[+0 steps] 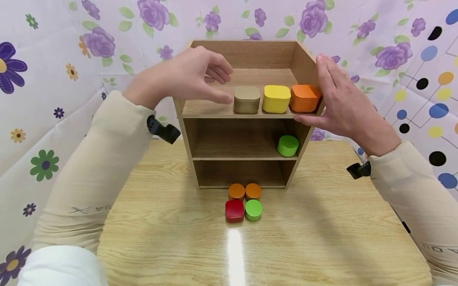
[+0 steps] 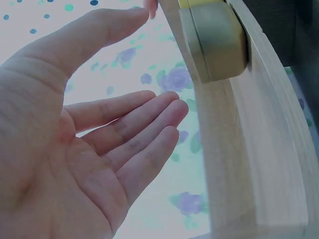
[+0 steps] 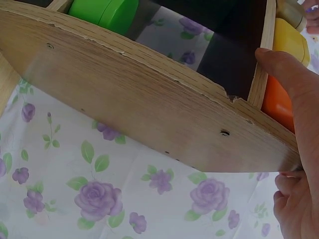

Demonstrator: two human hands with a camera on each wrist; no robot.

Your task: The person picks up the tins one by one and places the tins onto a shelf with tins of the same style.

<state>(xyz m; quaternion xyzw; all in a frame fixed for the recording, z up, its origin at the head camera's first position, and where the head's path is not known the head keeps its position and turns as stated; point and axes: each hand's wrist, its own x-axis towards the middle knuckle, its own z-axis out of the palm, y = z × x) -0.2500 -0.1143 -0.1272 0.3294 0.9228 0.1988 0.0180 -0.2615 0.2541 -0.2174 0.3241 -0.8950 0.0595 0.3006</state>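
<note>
A small wooden shelf unit (image 1: 239,116) stands on the table. Along the front of its top level sit a gold rounded-square box (image 1: 247,100), a yellow box (image 1: 276,99) and an orange box (image 1: 305,98). My left hand (image 1: 200,75) hovers just left of the gold box, fingers spread from the thumb and nothing between them; the left wrist view shows its empty palm (image 2: 89,174). With my right hand (image 1: 345,101) I grip the unit's upper right side. Its thumb (image 3: 286,69) lies on the front edge near the orange box, the fingers behind the side panel.
A green round box (image 1: 288,145) stands at the right of the middle level. On the table before the unit are two orange round boxes (image 1: 236,192), a red rounded-square box (image 1: 234,211) and another green round box (image 1: 253,210). Flowered cloth (image 1: 229,20) hangs behind.
</note>
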